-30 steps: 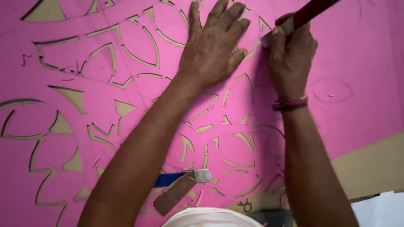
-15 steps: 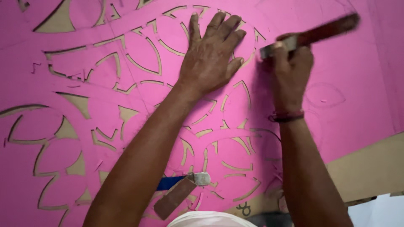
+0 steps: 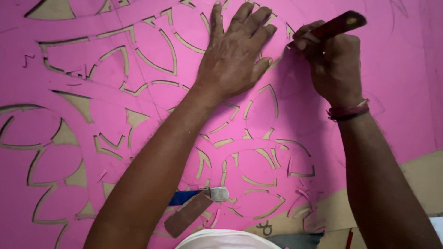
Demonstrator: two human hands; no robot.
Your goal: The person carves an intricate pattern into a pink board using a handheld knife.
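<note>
Cut-outs of leaf and petal shapes cover the pink sheet (image 3: 69,69) from nine o'clock across to the centre, brown tabletop (image 3: 424,184) showing through the gaps. At six o'clock lies a spare blue-handled knife (image 3: 198,198), untouched. The left hand (image 3: 235,55) presses flat at twelve o'clock, fingers spread wide, holding nothing. At one o'clock the right hand (image 3: 334,60) has its fingers closed around a red-handled cutter (image 3: 334,26), blade end at the sheet just beside the left fingertips; a slip could nick them or tear a thin bridge. No packages or signs show; one small dark mark sits at six o'clock.
</note>
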